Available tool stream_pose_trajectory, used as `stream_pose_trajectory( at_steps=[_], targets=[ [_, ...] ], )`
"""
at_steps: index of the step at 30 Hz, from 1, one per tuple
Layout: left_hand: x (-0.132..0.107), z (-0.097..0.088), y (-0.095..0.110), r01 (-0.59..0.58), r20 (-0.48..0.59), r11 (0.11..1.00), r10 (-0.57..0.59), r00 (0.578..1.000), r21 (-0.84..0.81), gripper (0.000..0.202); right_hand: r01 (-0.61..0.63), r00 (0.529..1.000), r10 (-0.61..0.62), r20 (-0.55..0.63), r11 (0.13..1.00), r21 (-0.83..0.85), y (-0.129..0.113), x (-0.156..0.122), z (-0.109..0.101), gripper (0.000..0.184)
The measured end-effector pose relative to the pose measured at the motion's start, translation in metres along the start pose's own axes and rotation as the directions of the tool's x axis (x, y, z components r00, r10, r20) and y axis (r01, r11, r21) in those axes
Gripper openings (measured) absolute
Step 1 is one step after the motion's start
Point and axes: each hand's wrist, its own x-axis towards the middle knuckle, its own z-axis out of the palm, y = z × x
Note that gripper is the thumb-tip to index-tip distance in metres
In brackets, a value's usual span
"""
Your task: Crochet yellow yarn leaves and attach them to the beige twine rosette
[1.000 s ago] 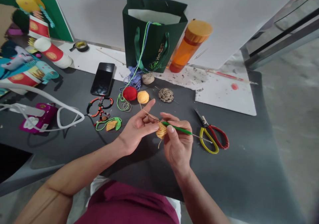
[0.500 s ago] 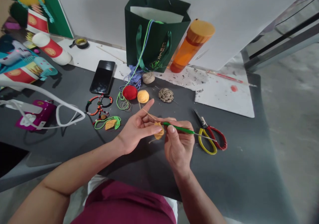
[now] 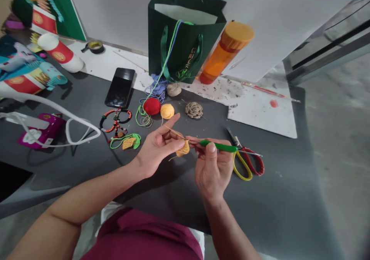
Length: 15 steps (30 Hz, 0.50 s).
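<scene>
Pinching the small yellow crochet piece (image 3: 182, 150) between thumb and fingers, the left hand (image 3: 156, 146) holds its index finger stretched out, with a thin yarn strand (image 3: 172, 130) running beside it. The right hand (image 3: 214, 169) has its thumb and fingers clamped on the green grip of a crochet hook (image 3: 221, 146); whether the hook's tip sits in a stitch is too small to tell. The piece is between the two hands, above the table (image 3: 277, 202). The hook's metal rear end crosses in front of the scissors (image 3: 248, 165), right of the right hand. Beyond the hands are a yellow yarn ball (image 3: 167, 111), a red yarn ball (image 3: 152, 106) touching green yarn, and a brown rosette (image 3: 194, 110). Farther back stand a dark green bag (image 3: 182, 46) and a tilted orange bottle (image 3: 221, 59).
</scene>
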Motion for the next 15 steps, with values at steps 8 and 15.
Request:
stream_pose_trajectory(
  at_steps=[8,15],
  targets=[
    [0.0010,0.0010,0.0020,0.021,-0.023,1.000,-0.021,1.000,-0.011,0.078,0.016,0.999,-0.017,0.027,1.000,0.024,-0.0021,0.0002,0.0023,0.012],
    [0.0021,-0.0007,0.0013,0.019,-0.029,1.000,-0.020,0.999,-0.016,0.071,-0.019,0.999,0.018,0.036,0.999,0.027,-0.0029,0.0041,0.0015,0.014]
  ],
)
